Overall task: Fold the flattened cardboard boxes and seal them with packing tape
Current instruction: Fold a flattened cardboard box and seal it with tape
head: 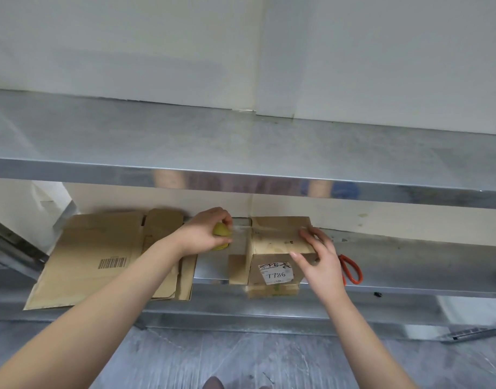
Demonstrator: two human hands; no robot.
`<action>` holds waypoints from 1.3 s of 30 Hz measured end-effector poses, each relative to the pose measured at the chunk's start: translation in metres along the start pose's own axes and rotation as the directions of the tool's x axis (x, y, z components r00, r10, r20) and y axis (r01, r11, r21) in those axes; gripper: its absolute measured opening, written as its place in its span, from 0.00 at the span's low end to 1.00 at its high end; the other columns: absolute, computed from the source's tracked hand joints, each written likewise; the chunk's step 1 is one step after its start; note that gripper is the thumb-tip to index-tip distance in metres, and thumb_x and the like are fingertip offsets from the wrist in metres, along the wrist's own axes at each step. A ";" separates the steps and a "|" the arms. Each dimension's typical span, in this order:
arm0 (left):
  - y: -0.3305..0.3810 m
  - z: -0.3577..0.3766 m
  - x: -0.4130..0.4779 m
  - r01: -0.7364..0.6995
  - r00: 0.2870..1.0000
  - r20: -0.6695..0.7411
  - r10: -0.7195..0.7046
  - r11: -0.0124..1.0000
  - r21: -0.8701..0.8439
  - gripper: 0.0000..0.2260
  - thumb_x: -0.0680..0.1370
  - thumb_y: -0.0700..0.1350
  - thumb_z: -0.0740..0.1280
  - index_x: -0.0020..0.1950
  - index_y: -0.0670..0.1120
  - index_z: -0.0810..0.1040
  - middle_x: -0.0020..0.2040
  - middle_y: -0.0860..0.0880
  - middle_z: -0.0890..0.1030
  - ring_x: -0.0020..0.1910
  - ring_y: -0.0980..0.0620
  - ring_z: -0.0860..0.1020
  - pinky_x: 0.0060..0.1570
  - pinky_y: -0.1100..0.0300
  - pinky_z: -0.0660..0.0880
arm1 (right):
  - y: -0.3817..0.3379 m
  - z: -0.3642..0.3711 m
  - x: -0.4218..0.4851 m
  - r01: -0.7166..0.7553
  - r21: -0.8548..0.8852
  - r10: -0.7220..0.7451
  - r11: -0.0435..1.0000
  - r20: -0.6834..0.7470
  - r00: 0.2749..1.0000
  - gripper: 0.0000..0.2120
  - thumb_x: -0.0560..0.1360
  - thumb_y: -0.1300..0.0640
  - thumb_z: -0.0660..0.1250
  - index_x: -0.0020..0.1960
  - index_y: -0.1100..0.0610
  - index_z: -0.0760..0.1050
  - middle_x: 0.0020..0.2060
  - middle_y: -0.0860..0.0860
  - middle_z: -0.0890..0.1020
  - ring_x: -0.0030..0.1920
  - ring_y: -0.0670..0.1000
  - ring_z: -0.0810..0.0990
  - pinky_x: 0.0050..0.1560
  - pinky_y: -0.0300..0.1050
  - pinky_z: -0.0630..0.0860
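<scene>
Folded cardboard box (277, 245) sits on the lower metal shelf (409, 265), white label (276, 274) reading "7786" on the near face. Right hand (322, 256) rests on the box's top right edge, fingers spread and fairly straight. Left hand (203, 234) grips a yellow tape roll (221, 231) just left of the box; a clear tape strip (241, 228) runs from the roll onto the box top (hard to see, glare only). Flattened cardboard boxes (101, 254) are stacked further left. Orange scissors (352, 269) lie right of the box, by the right wrist.
</scene>
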State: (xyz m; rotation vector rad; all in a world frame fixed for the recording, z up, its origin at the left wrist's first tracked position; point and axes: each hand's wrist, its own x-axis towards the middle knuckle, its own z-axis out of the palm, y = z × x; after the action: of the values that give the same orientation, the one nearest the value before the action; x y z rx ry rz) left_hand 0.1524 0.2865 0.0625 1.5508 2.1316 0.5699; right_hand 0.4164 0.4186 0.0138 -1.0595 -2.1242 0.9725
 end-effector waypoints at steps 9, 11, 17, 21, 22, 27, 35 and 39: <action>-0.014 -0.012 0.004 -0.080 0.996 0.046 0.075 0.987 0.140 0.10 0.75 0.49 0.70 0.51 0.53 0.70 0.49 0.58 0.71 0.47 0.56 0.71 0.43 0.69 0.66 | -0.002 -0.003 0.003 -0.038 0.041 0.038 0.998 0.020 0.999 0.22 0.70 0.55 0.76 0.64 0.50 0.78 0.66 0.43 0.71 0.68 0.41 0.68 0.68 0.37 0.63; -0.027 -0.025 -0.005 -0.015 1.000 0.005 0.015 0.991 0.135 0.11 0.74 0.48 0.71 0.51 0.52 0.70 0.50 0.58 0.72 0.48 0.56 0.72 0.43 0.66 0.66 | 0.000 -0.003 0.003 -0.040 0.048 0.039 0.998 0.022 0.999 0.23 0.69 0.51 0.75 0.64 0.50 0.78 0.66 0.44 0.71 0.68 0.42 0.68 0.67 0.35 0.62; -0.027 -0.024 -0.019 0.012 0.996 -0.085 -0.004 0.995 0.096 0.14 0.73 0.49 0.73 0.53 0.51 0.72 0.50 0.55 0.73 0.47 0.55 0.71 0.41 0.67 0.65 | -0.008 0.001 0.001 -0.004 -0.027 0.005 1.000 0.029 1.000 0.22 0.74 0.54 0.72 0.67 0.51 0.74 0.67 0.45 0.69 0.69 0.44 0.66 0.68 0.38 0.60; -0.030 -0.013 -0.029 -0.018 0.990 -0.142 0.026 0.998 0.053 0.14 0.72 0.50 0.74 0.50 0.51 0.72 0.50 0.53 0.74 0.48 0.54 0.72 0.45 0.62 0.66 | -0.009 0.004 -0.009 0.073 -0.233 -0.059 0.970 0.068 0.996 0.27 0.76 0.40 0.59 0.71 0.48 0.69 0.73 0.50 0.66 0.73 0.51 0.62 0.71 0.46 0.59; -0.031 -0.011 -0.031 -0.019 0.989 -0.148 0.027 0.999 0.049 0.14 0.71 0.50 0.75 0.50 0.51 0.72 0.49 0.53 0.74 0.48 0.54 0.72 0.46 0.62 0.66 | -0.007 0.005 -0.012 0.099 -0.300 -0.080 0.949 0.073 0.994 0.27 0.76 0.39 0.56 0.72 0.47 0.68 0.73 0.50 0.65 0.74 0.53 0.61 0.73 0.50 0.60; -0.027 -0.010 -0.038 -0.058 0.987 -0.146 0.070 0.995 0.080 0.16 0.70 0.50 0.76 0.53 0.46 0.75 0.49 0.52 0.74 0.47 0.54 0.72 0.44 0.62 0.65 | -0.017 0.003 -0.025 0.203 -0.519 -0.216 0.830 0.037 0.976 0.23 0.80 0.42 0.50 0.73 0.46 0.65 0.74 0.50 0.65 0.78 0.55 0.54 0.72 0.60 0.64; -0.023 -0.001 -0.053 -0.121 0.977 -0.162 0.140 0.985 0.119 0.16 0.69 0.52 0.76 0.50 0.50 0.74 0.48 0.55 0.75 0.49 0.55 0.73 0.47 0.62 0.68 | -0.080 0.061 -0.073 0.473 -0.488 -0.456 0.733 0.163 0.875 0.19 0.80 0.49 0.55 0.68 0.50 0.72 0.66 0.48 0.75 0.74 0.52 0.64 0.69 0.52 0.68; -0.026 0.005 -0.073 -0.114 0.976 -0.177 0.130 0.988 0.102 0.14 0.70 0.51 0.75 0.49 0.52 0.73 0.49 0.56 0.74 0.48 0.57 0.72 0.48 0.62 0.70 | -0.104 0.105 -0.086 0.235 -0.311 -0.178 0.921 0.203 0.963 0.25 0.79 0.40 0.52 0.71 0.50 0.67 0.66 0.45 0.72 0.69 0.47 0.65 0.68 0.47 0.68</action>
State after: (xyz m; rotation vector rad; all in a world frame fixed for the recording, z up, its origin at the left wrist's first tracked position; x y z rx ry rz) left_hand 0.1551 0.2101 0.0523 1.7501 2.2360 0.6889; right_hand 0.3395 0.2656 0.0228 -0.9016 -2.5488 0.6355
